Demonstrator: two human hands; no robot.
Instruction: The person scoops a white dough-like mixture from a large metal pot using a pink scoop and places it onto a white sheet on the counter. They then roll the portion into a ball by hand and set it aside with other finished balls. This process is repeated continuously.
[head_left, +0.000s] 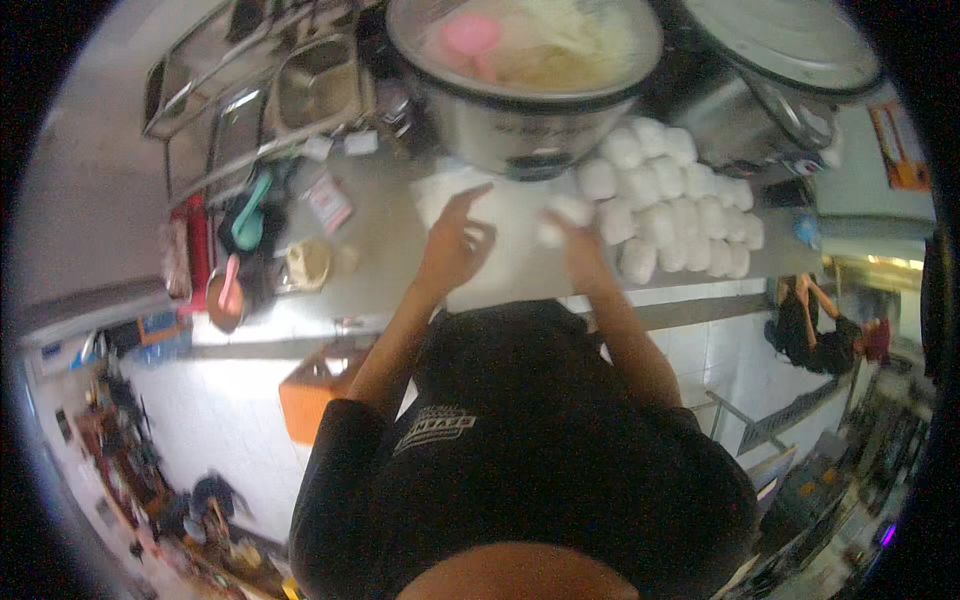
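Observation:
My right hand (583, 251) grips a white wrapped bundle (568, 214), its thumb across the near side; the hand is blurred. My left hand (459, 244) is raised above a white sheet (510, 232) on the metal counter, fingers curved and apart, with nothing seen between them. Similar white bundles (675, 217) are piled in rows just right of my right hand. Beyond the sheet stands a large round cooker pot (517, 139) holding pale food, perhaps rice, and a pink scoop (472, 34).
Left on the counter (382, 255) are a teal spoon (251, 217), a bowl with a pink spoon (225, 300), a packet (328, 201) and a beige round item (308, 262). Metal trays (315, 82) stand farther back; a large lid (787, 37) is at upper right. Other people (817, 330) are behind.

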